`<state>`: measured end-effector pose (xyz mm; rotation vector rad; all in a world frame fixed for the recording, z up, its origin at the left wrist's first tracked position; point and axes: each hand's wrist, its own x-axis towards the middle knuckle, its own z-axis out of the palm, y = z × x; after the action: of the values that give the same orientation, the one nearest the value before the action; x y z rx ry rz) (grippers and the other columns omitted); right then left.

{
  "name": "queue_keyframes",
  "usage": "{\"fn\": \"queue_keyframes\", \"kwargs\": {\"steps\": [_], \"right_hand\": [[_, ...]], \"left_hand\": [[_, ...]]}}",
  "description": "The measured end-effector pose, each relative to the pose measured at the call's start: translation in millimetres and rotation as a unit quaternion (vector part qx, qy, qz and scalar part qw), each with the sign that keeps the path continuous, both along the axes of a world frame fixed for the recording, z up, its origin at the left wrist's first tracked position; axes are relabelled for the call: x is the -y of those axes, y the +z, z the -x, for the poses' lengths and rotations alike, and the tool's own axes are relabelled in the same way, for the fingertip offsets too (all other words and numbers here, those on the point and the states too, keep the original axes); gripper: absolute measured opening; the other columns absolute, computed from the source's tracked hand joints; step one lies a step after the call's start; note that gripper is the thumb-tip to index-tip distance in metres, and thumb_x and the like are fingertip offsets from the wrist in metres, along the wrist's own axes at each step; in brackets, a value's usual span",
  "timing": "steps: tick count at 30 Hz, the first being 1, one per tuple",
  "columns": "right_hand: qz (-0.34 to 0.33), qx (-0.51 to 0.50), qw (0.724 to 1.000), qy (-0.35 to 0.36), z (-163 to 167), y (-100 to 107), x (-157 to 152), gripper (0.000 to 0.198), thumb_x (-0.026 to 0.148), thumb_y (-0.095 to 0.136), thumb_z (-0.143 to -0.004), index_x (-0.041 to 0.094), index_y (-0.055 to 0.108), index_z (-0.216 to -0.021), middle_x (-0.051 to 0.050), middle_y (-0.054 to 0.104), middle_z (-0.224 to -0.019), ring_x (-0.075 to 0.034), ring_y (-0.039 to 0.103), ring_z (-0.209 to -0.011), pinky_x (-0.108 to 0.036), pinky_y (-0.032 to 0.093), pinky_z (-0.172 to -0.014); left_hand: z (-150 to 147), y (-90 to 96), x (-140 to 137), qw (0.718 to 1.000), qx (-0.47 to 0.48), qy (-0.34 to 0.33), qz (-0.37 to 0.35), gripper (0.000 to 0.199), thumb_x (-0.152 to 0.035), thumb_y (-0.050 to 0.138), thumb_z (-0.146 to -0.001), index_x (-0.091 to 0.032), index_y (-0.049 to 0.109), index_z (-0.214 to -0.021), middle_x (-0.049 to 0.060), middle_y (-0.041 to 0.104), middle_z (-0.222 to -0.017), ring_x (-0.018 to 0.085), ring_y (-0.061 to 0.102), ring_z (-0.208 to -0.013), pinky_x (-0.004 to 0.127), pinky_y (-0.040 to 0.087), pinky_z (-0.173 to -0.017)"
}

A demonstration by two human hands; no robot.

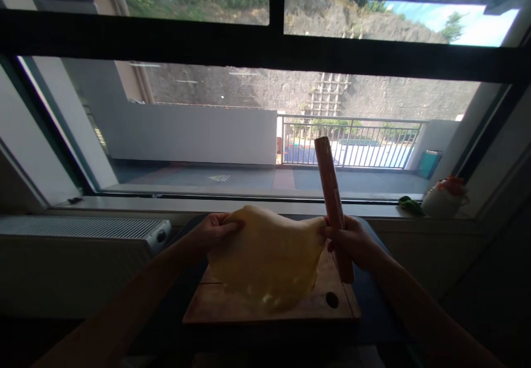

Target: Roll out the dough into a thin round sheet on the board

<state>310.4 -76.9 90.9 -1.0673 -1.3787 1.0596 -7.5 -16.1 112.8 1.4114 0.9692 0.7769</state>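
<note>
A thin, pale yellow sheet of dough (269,257) hangs stretched between my two hands over a wooden cutting board (232,308). My left hand (218,229) is closed, pinching the sheet's upper left edge. At the upper right corner, my right hand (350,240) grips the dough between thumb and fingers. That same hand also holds a wooden rolling pin (327,177), tilted nearly upright, its top leaning left. Much of the board is hidden behind the dough; a dark round hole shows near its right front corner.
The board rests on a dark table (377,307) against a window sill (290,207). A white radiator (83,235) stands at the left. On the sill at the right are a white pot (442,203) with something orange on top and a green leafy item (410,206).
</note>
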Motion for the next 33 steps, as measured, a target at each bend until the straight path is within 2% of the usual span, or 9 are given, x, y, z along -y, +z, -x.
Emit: {"fn": "queue_keyframes", "kwargs": {"steps": [2,6,10,13,18,21,24,28,33], "right_hand": [[0.026,-0.002,1.000,0.002,-1.9,-28.6,-7.5,0.027,0.035,0.070,-0.069,0.017,0.057,-0.086,0.003,0.058,-0.072,-0.011,0.055,-0.059,-0.025,0.049,-0.052],[0.125,0.025,0.992,-0.003,-7.3,-86.0,-30.4,0.032,0.031,0.071,-0.066,0.016,0.055,-0.089,-0.003,0.063,-0.083,-0.015,0.061,-0.071,-0.023,0.048,-0.052],[0.175,0.032,0.984,-0.013,-4.5,-113.4,-51.5,0.032,0.031,0.067,-0.069,0.017,0.051,-0.093,-0.004,0.065,-0.080,-0.014,0.061,-0.064,-0.021,0.044,-0.046],[0.165,0.121,0.976,-0.077,7.0,-116.6,-67.5,0.030,0.029,0.066,-0.069,0.017,0.053,-0.092,-0.003,0.063,-0.075,-0.013,0.059,-0.059,-0.020,0.042,-0.045],[0.096,0.327,0.927,-0.155,24.5,-118.8,-82.8,0.028,0.026,0.069,-0.063,0.019,0.061,-0.088,-0.001,0.063,-0.075,-0.014,0.058,-0.067,-0.021,0.039,-0.053],[0.069,0.312,0.940,-0.117,23.3,-119.5,-83.2,0.026,0.024,0.064,-0.065,0.020,0.062,-0.091,0.000,0.062,-0.075,-0.013,0.057,-0.063,-0.020,0.038,-0.051],[0.065,0.253,0.961,-0.085,17.9,-116.6,-88.3,0.027,0.023,0.060,-0.069,0.019,0.059,-0.096,0.001,0.060,-0.070,-0.010,0.054,-0.054,-0.019,0.037,-0.046],[0.074,0.299,0.938,-0.158,14.2,-114.7,-101.7,0.020,0.022,0.062,-0.068,0.016,0.060,-0.087,0.001,0.058,-0.065,-0.009,0.050,-0.052,-0.019,0.035,-0.046],[0.040,0.362,0.921,-0.138,0.4,-120.4,-92.7,0.022,0.038,0.060,-0.076,0.018,0.060,-0.083,0.000,0.059,-0.066,-0.010,0.051,-0.055,-0.020,0.031,-0.049]], "left_hand": [[-4.0,-16.9,-20.4,0.999,-0.044,-0.012,0.007,0.044,-0.047,0.070,-0.065,-0.012,0.066,-0.092,0.005,0.069,-0.081,0.020,0.064,-0.071,0.027,0.050,-0.061],[-1.3,-81.3,-64.4,0.984,-0.161,0.062,0.054,0.048,-0.049,0.075,-0.054,-0.013,0.068,-0.083,0.006,0.069,-0.076,0.023,0.065,-0.073,0.026,0.049,-0.056],[15.8,-127.1,-86.9,0.972,-0.190,0.099,0.095,0.051,-0.055,0.071,-0.054,-0.013,0.068,-0.081,0.006,0.069,-0.075,0.023,0.064,-0.071,0.027,0.048,-0.052],[17.6,-132.6,-89.3,0.965,-0.235,0.073,0.090,0.053,-0.061,0.066,-0.058,-0.013,0.068,-0.080,0.007,0.069,-0.074,0.024,0.064,-0.069,0.027,0.047,-0.051],[-2.4,-118.3,-72.3,0.979,-0.200,0.036,-0.033,0.046,-0.055,0.064,-0.066,-0.016,0.068,-0.089,0.005,0.070,-0.085,0.021,0.064,-0.077,0.025,0.047,-0.060],[-5.7,-108.1,-62.0,0.990,-0.126,0.021,-0.059,0.046,-0.054,0.060,-0.071,-0.015,0.068,-0.094,0.005,0.070,-0.084,0.019,0.063,-0.074,0.025,0.047,-0.062],[-1.4,-104.3,-66.5,0.993,-0.086,0.058,-0.053,0.046,-0.052,0.061,-0.071,-0.016,0.066,-0.099,0.004,0.070,-0.087,0.019,0.063,-0.075,0.025,0.048,-0.063],[2.8,-115.9,-84.9,0.979,-0.159,0.127,-0.010,0.042,-0.048,0.065,-0.064,-0.015,0.068,-0.088,0.004,0.069,-0.078,0.020,0.063,-0.073,0.023,0.045,-0.056],[17.6,-137.6,-89.8,0.975,-0.203,0.086,0.030,0.034,-0.037,0.068,-0.056,-0.013,0.068,-0.080,0.003,0.068,-0.071,0.020,0.062,-0.066,0.024,0.044,-0.052]]}}
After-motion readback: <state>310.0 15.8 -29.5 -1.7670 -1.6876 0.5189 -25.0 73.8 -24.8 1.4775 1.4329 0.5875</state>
